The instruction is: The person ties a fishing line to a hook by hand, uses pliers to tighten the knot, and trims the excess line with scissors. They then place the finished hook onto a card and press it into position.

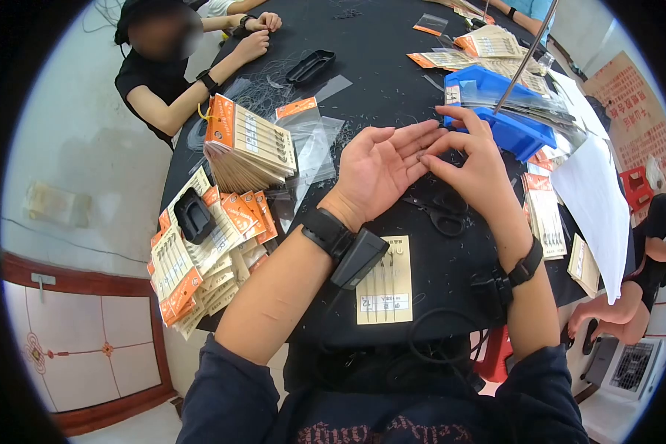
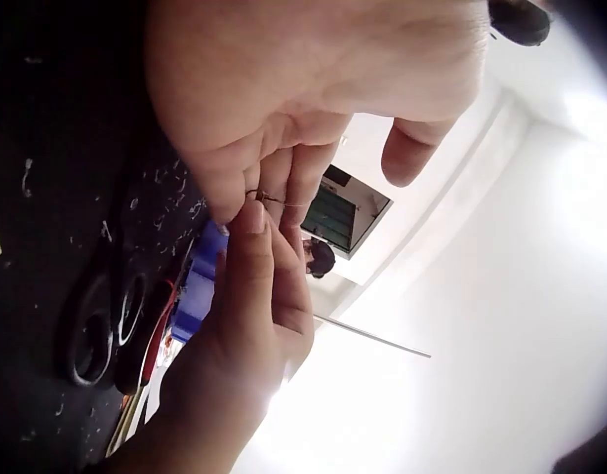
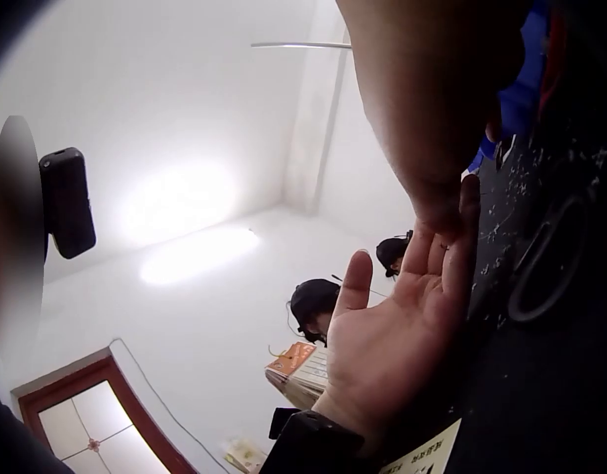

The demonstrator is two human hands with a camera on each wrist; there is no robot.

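Note:
My left hand (image 1: 381, 169) is held palm up with its fingers extended, thumb apart. Over its fingers, my right hand (image 1: 475, 157) pinches a tiny item between thumb and index finger. In the left wrist view, that item is a small dark hook-like piece (image 2: 261, 196) with a thin strand, between the right hand (image 2: 246, 306) and the fingers of the left hand (image 2: 313, 74). The right wrist view has the left palm (image 3: 387, 341) below the right hand (image 3: 432, 118); the pinched piece is hidden there. A card (image 1: 397, 297) with several thin dark pieces lies below the hands.
Black scissors (image 1: 447, 221) lie beside the right hand. Carded packs (image 1: 246, 140) stand at the left, with a small black tray (image 1: 194, 214) on a pile. A blue bin (image 1: 525, 136) is at the right; another person (image 1: 159, 96) sits across the table's left side.

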